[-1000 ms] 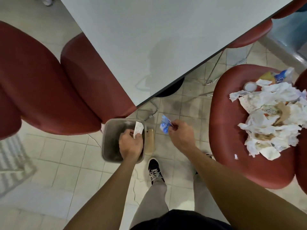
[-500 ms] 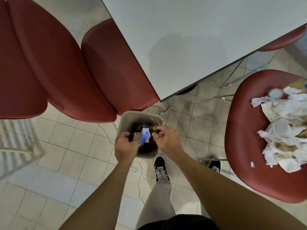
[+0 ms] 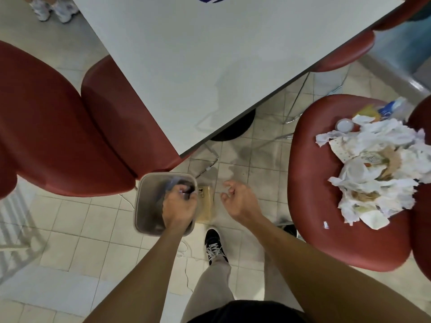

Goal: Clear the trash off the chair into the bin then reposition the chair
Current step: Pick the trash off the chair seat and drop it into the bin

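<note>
- Trash [image 3: 377, 169] is seen from the head view heaped on the red chair [image 3: 310, 183], mostly uncleared.
- Left hand [image 3: 178, 207] is curled inside the bin [image 3: 142, 201]; what it grips cannot be told.
- Right hand [image 3: 238, 198] is held empty, fingers [image 3: 229, 185] loosely spread.
- Repositioning is judged not started.

The left hand [image 3: 179, 207] reaches down into the grey bin [image 3: 144, 206], fingers curled around something dark and blurred. At three o'clock from it, the right hand [image 3: 240, 199] hangs loose and empty. Further toward three o'clock, crumpled napkins [image 3: 382, 173] pile on the red chair [image 3: 310, 183].
</note>
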The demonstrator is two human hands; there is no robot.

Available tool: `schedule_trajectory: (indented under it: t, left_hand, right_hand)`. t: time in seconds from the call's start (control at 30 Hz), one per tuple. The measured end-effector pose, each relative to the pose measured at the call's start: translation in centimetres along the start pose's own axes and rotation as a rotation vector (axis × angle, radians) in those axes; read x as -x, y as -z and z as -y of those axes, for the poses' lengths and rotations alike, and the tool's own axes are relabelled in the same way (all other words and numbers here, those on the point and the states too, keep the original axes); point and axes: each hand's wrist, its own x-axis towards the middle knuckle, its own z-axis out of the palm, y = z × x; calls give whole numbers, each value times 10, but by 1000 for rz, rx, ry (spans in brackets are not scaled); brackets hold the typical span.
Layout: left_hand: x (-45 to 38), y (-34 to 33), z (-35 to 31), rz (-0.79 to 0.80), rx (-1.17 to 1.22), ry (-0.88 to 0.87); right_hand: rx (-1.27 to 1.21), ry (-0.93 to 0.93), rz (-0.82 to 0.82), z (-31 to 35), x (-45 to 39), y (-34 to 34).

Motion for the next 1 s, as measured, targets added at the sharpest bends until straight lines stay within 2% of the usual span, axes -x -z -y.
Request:
schedule_trajectory:
  t: [0.33, 0.5, 0.8, 1.0]
  left_hand:
    - [36, -93, -95, 251, -56, -221]
    - [64, -158, -157, 386, -164, -427]
    - [109, -268, -231, 587, -268, -631]
    - [131, -338, -257, 674, -371, -773]
  right_hand:
    - [5, -137, -71, -96, 3, 104]
    - [-2, -258, -171, -164, 10, 161]
    - [-142, -516, -369, -273, 28, 220]
    - [-143, -661, -357, -342, 34, 232]
